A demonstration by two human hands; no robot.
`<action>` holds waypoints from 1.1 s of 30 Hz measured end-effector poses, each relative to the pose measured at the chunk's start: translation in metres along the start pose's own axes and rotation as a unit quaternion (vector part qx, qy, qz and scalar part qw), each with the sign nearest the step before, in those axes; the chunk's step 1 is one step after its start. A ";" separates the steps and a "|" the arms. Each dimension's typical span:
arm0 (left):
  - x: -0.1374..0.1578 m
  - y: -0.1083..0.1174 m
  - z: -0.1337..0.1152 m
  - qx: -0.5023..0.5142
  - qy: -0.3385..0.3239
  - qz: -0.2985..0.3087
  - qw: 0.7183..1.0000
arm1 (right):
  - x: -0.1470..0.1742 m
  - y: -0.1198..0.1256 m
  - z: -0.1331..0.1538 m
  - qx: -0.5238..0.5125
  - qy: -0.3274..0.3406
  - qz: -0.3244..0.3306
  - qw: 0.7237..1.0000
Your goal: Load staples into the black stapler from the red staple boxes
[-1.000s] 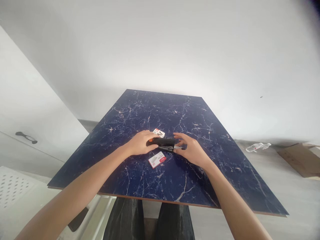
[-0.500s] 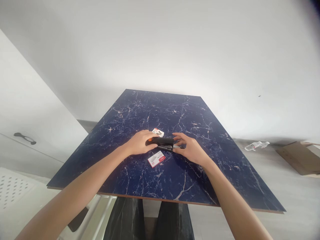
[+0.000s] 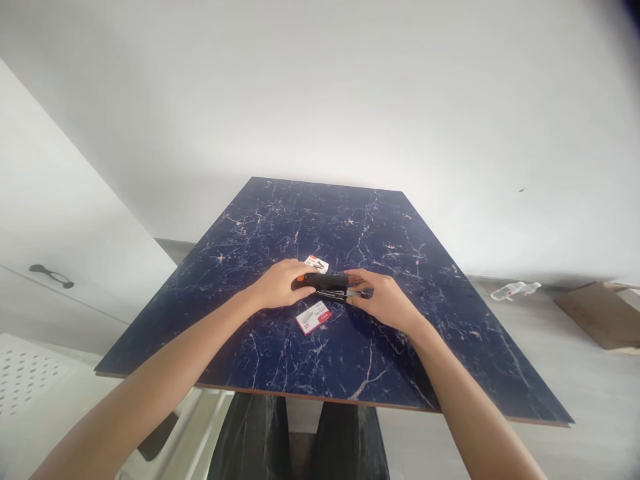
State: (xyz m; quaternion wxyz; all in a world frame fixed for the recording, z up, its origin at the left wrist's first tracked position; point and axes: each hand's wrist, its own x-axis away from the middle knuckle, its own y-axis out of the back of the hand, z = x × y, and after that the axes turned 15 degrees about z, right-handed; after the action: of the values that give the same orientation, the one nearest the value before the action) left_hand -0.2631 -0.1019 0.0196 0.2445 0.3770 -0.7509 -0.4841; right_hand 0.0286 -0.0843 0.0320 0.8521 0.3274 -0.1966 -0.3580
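Note:
A black stapler (image 3: 327, 281) with an orange patch lies sideways over the table, its metal parts showing along the near side. My left hand (image 3: 283, 283) is closed around the left end, thumb on the near side. At the other end, my right hand (image 3: 375, 293) has its fingers curled about the stapler's tip, where a small silvery metal piece shows between thumb and fingers. Just behind the stapler is a small white and red box (image 3: 317, 264), partly hidden. Nearer to me lies another white and red box (image 3: 313, 318) with a printed picture of staples.
The blue marble-patterned table (image 3: 320, 367) stands against a white wall (image 3: 320, 87). On the floor to the right are a clear plastic bottle (image 3: 515, 291) and a brown cardboard box (image 3: 597, 317). A white cabinet with a dark handle (image 3: 51, 275) is at left.
The fingers of my right hand have drawn slightly closer together at the stapler's right end. My left hand and both small boxes keep their places.

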 end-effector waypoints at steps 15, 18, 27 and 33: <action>0.000 0.003 -0.002 -0.003 0.001 0.007 1.000 | 0.000 -0.001 0.003 0.007 0.006 0.006 1.000; 0.000 0.003 -0.003 -0.003 -0.001 0.006 1.000 | 0.001 0.000 0.005 0.018 0.010 0.009 1.000; 0.000 0.004 -0.002 -0.006 -0.001 0.008 1.000 | 0.005 0.010 0.007 0.093 -0.005 0.018 0.996; -0.001 0.003 -0.002 -0.002 -0.001 0.014 1.000 | 0.003 0.007 0.007 0.103 -0.006 0.028 0.994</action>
State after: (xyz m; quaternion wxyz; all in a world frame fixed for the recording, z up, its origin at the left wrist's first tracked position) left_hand -0.2617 -0.1015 0.0234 0.2513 0.3652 -0.7553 -0.4827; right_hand 0.0299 -0.0853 0.0417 0.8223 0.4053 -0.2465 -0.3143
